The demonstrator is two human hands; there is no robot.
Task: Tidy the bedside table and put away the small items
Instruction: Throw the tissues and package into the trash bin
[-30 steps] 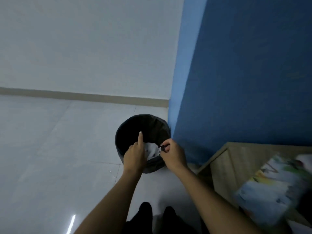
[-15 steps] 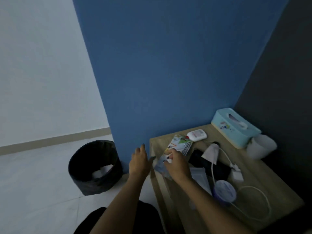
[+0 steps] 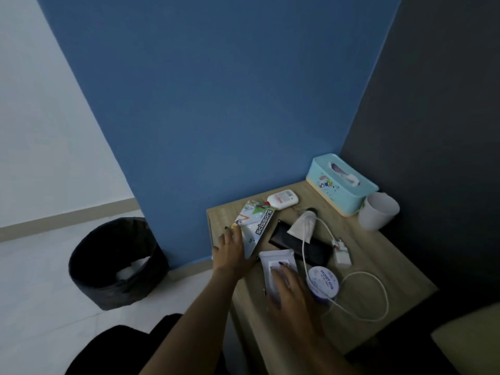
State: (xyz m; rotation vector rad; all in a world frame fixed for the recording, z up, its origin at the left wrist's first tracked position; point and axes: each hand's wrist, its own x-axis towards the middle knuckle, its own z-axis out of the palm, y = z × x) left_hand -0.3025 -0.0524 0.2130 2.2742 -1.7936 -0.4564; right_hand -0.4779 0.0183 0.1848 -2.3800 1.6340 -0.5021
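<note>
On the wooden bedside table (image 3: pixel 392 269) lie a colourful scissors package (image 3: pixel 258 221), a white pouch (image 3: pixel 274 259), a round blue-lidded jar (image 3: pixel 323 284), a black flat case (image 3: pixel 295 243), a white tube (image 3: pixel 303 224), a white bottle (image 3: pixel 282 199) and a charger (image 3: pixel 342 254) with a looped cable (image 3: pixel 376 296). My left hand (image 3: pixel 232 251) grips the lower left edge of the scissors package. My right hand (image 3: pixel 288 289), blurred, lies flat with spread fingers on the white pouch.
A teal tissue box (image 3: pixel 342 185) and a white cup (image 3: pixel 378 215) stand at the table's back right. A black bin (image 3: pixel 116 266) with white paper inside sits on the floor to the left, by the blue wall. A pale cushion edge (image 3: pixel 468 342) shows bottom right.
My view swung from the bin to the table. Both hands left the bin; the left now grips the scissors package and the right has come down onto the white pouch.
</note>
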